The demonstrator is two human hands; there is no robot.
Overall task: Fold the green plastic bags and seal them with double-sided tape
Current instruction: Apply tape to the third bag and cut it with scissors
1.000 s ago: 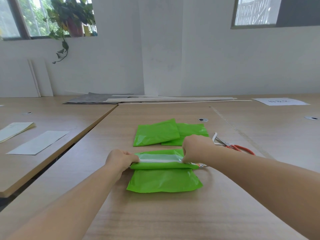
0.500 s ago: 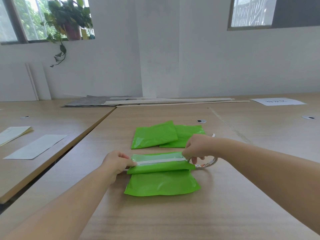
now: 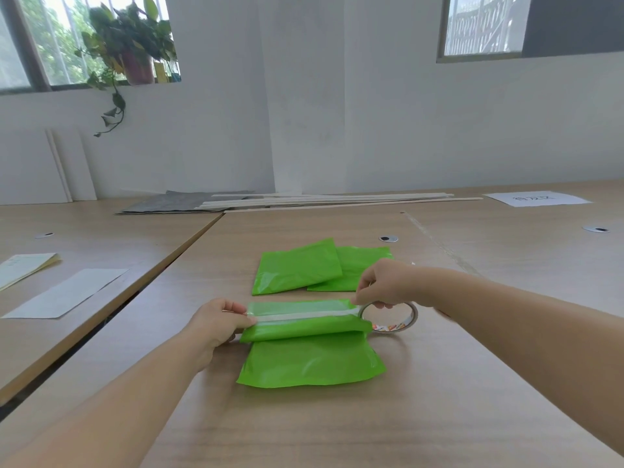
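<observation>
On the table (image 3: pixel 337 417), the folded bag (image 3: pixel 310 349) lies nearest, with a tape strip (image 3: pixel 304 315) across its top flap. The left hand (image 3: pixel 219 324) is at its left end, the right hand (image 3: pixel 388 283) and tape roll (image 3: pixel 401 324) at its right. Behind lie two more bags (image 3: pixel 297 266), overlapping. Papers (image 3: pixel 67 292) rest on the table to the left.

Left hand (image 3: pixel 219 320) pinches flat; right hand (image 3: pixel 388 285) seemingly pinches, fingers down.

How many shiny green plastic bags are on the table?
3. One green plastic bag lies under the hands, a tape strip along its fold. A folded green bag lies behind it, overlapping another folded bag. More could hide underneath.
</observation>
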